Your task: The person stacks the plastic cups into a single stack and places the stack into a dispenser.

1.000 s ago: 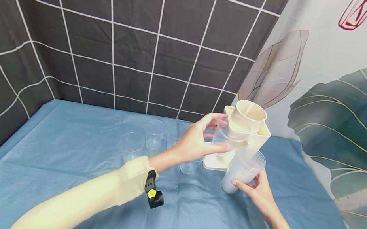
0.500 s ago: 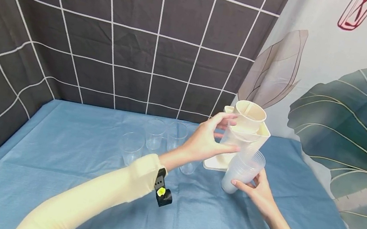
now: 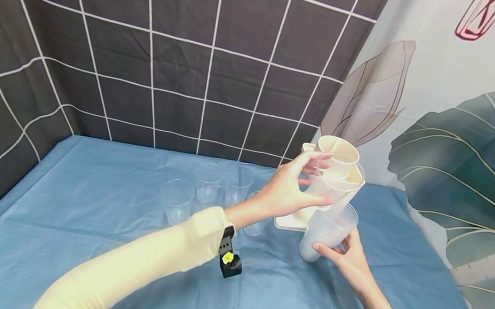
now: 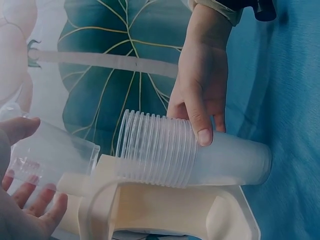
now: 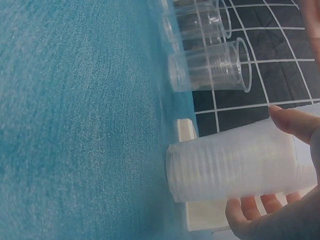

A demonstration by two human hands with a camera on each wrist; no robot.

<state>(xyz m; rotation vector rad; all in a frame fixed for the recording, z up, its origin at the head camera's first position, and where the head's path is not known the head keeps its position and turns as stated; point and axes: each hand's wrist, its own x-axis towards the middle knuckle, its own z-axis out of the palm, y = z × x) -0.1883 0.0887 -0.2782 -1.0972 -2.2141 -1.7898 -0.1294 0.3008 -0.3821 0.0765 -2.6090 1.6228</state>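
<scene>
My left hand (image 3: 293, 186) holds a single clear plastic cup (image 4: 55, 150), with its thumb on one side and fingers on the other. This cup is raised in front of a cream-coloured stand with a round cup-like top (image 3: 338, 150). My right hand (image 3: 352, 260) grips a nested stack of clear plastic cups (image 3: 323, 239) around its lower part. In the head view the stack tilts slightly, its rims up and toward the right. The held cup is just above and behind the stack's rims there. Part of the stand is hidden behind both.
Several clear plastic cups (image 3: 177, 200) stand upright on the blue cloth (image 3: 93, 238), left of the stand and partly behind my left forearm. A dark gridded curtain (image 3: 240, 78) closes off the back, and a leaf-print curtain (image 3: 480, 159) the right.
My left hand has moved to the right with its cup, from the stand's left side to in front of its round top. The right hand and the stack have stayed in place.
</scene>
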